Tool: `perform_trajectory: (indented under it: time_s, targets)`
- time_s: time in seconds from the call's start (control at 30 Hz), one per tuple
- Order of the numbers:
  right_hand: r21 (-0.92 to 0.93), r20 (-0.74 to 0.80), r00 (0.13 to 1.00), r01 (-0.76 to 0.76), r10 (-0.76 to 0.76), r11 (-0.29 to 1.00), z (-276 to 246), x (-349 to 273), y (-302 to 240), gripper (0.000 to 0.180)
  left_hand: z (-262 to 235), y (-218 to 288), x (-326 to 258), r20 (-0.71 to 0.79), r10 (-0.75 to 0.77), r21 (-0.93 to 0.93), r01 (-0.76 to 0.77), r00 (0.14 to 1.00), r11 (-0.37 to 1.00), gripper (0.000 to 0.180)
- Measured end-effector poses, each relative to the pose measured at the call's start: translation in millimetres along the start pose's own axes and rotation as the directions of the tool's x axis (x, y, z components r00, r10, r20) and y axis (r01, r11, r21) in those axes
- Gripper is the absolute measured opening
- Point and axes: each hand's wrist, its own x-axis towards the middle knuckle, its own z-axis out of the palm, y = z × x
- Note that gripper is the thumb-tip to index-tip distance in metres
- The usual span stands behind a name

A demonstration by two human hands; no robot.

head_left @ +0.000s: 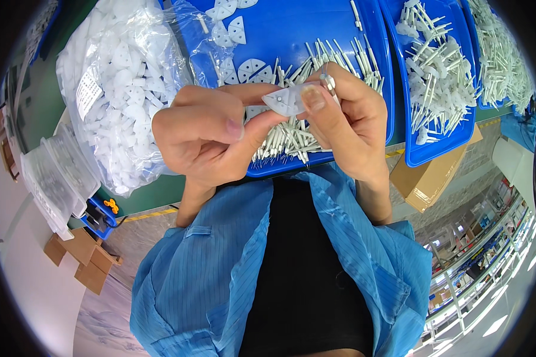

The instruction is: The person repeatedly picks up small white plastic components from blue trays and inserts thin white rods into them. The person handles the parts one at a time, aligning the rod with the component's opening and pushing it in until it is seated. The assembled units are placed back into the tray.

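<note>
A white, translucent wedge-shaped plastic piece point(284, 102) with small holes is held up between my two hands, over a blue tray point(315, 18). My left hand point(211, 128) pinches its left end between thumb and forefinger, the other fingers curled. My right hand point(354, 116) grips the right end, its thumb pressed on top. A small white and metallic part point(327, 80) shows at the right fingers; its full shape is hidden. Below and behind the hands lie many thin white rods point(280, 143) with wire-like ends. Several flat perforated plastic pieces point(251, 69) rest in the tray.
Left of the tray is a clear bag point(122, 89) full of white plastic pieces. Stacked clear containers point(59, 172) stand at the table's left edge. A second blue tray point(420, 156) on the right holds rods joined with plastic pieces. A cardboard box point(429, 181) sits below it.
</note>
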Motion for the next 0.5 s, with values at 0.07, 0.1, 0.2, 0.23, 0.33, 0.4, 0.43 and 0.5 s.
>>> perform_trajectory:
  time_s: [0.07,0.1,0.2,0.23,0.33,0.4,0.43,0.5]
  targets:
    - [0.003,-0.009,1.0,0.012,-0.012,1.0,-0.1,0.0,-0.1,0.019,-2.0,6.1,0.8,0.043,-0.062,0.1,0.058,0.997,0.993,0.058]
    - [0.017,-0.007,1.0,0.01,-0.01,1.0,-0.9,0.2,-0.2,0.019,-6.7,11.4,4.9,0.099,-0.113,0.187,0.093,0.989,0.978,0.064]
    - [0.095,0.0,1.0,-0.002,0.002,0.995,1.7,-0.2,0.8,0.019,-10.9,15.3,13.0,0.197,-0.211,0.3,0.146,0.957,0.943,0.074]
    - [0.132,0.003,1.0,-0.007,0.006,0.991,3.0,-0.1,0.5,0.019,-11.0,15.3,13.5,0.2,-0.211,0.3,0.145,0.957,0.943,0.076]
    - [0.068,-0.054,0.998,-0.009,0.013,0.998,4.7,-2.2,1.1,0.018,-9.0,12.4,8.3,0.169,-0.159,0.261,0.112,0.973,0.959,0.078]
    - [0.058,-0.083,0.997,0.002,0.003,0.998,7.8,-3.1,0.6,0.018,-4.8,3.3,3.2,0.091,-0.035,0.155,0.021,0.995,0.988,0.064]
    - [0.052,-0.095,0.996,0.008,-0.003,0.999,8.9,-2.7,0.4,0.017,-2.7,1.8,2.9,0.056,-0.013,0.135,0.006,0.998,0.991,0.06]
    - [-0.008,-0.1,0.995,0.029,-0.03,1.0,8.6,-2.2,0.5,0.017,1.2,2.1,1.9,-0.003,-0.011,0.124,0.011,1.0,0.992,0.054]
